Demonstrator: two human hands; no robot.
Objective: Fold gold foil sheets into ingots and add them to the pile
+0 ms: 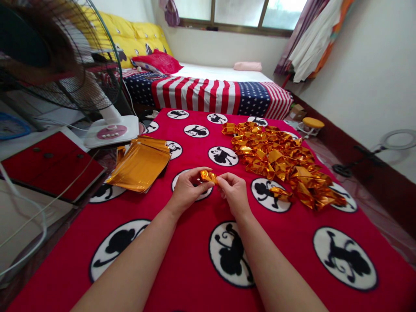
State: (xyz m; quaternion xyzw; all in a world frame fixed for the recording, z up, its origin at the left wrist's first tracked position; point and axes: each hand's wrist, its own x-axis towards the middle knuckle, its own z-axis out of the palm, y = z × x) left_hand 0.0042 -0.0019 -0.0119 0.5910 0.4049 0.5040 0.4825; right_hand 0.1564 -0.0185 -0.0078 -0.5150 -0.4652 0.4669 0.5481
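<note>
Between my two hands is a small folded piece of gold foil paper (208, 176), held just above the red blanket (195, 234). My left hand (191, 186) grips its left side between thumb and fingers. With thumb and forefinger, my right hand (232, 188) pinches its right end. To the right lies a heap of folded gold foil pieces (276, 151), with one piece (281, 194) at its near edge, closest to my right hand. A stack of flat gold foil sheets (141, 164) rests on the left edge of the blanket.
An electric fan (110, 125) stands at the left beside a red-fronted cabinet (52, 162). Beyond the blanket is a bed with a striped, starred cover (201, 93). A small stool (312, 123) and a ring-light stand (367, 154) are on the right.
</note>
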